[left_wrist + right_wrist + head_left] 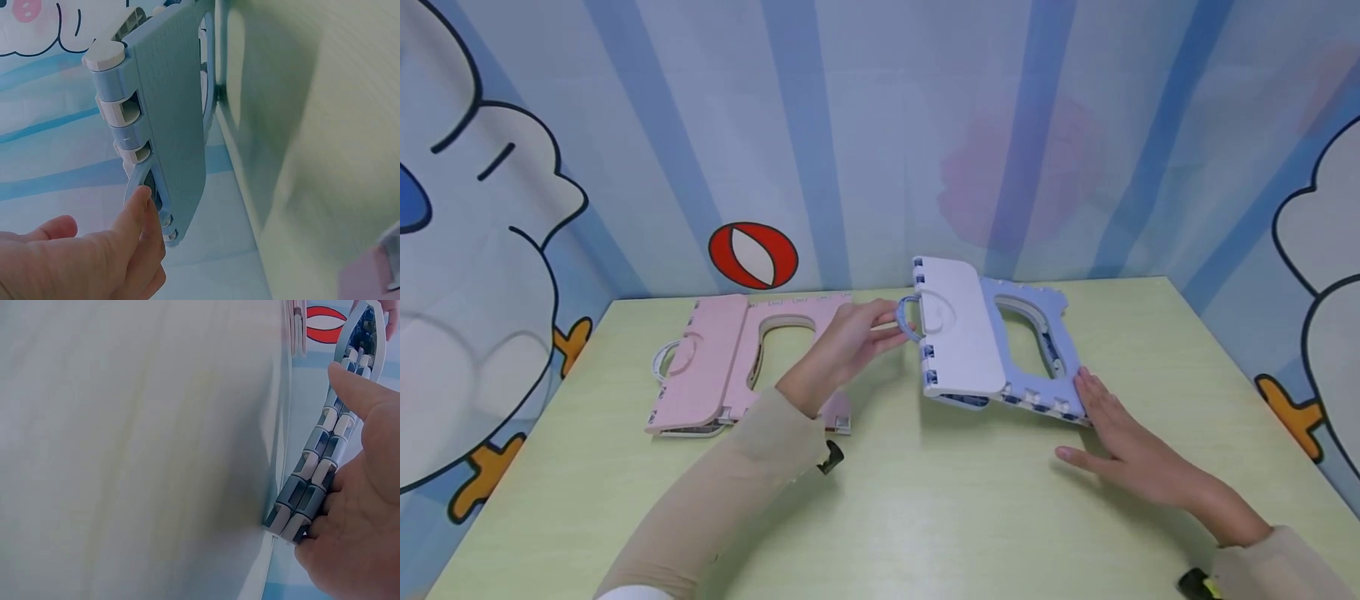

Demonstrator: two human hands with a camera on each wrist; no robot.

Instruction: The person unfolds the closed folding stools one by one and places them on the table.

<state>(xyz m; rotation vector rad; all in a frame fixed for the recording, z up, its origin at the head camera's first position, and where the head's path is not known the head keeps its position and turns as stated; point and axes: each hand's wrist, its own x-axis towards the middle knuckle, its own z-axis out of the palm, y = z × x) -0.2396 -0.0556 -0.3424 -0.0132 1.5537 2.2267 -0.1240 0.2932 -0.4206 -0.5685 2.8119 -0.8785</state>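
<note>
A folded blue folding stool (1032, 292) with a white panel (958, 350) is tilted, its left side raised above the table. My left hand (848, 340) has its fingers hooked at the small blue loop handle (904, 323) on the stool's left edge. In the left wrist view the fingertips meet that handle, while the thumb stays apart. My right hand (1138, 454) lies with nearly straight fingers against the stool's lower right corner. The right wrist view shows the stool's hinged edge (319, 456) beside the palm. A folded pink folding stool (700, 367) lies partly behind my left forearm.
The pale green table (940, 517) carries both stools. A striped blue cloth backdrop (880, 150) with cartoon prints stands along its back and sides, close behind the blue stool.
</note>
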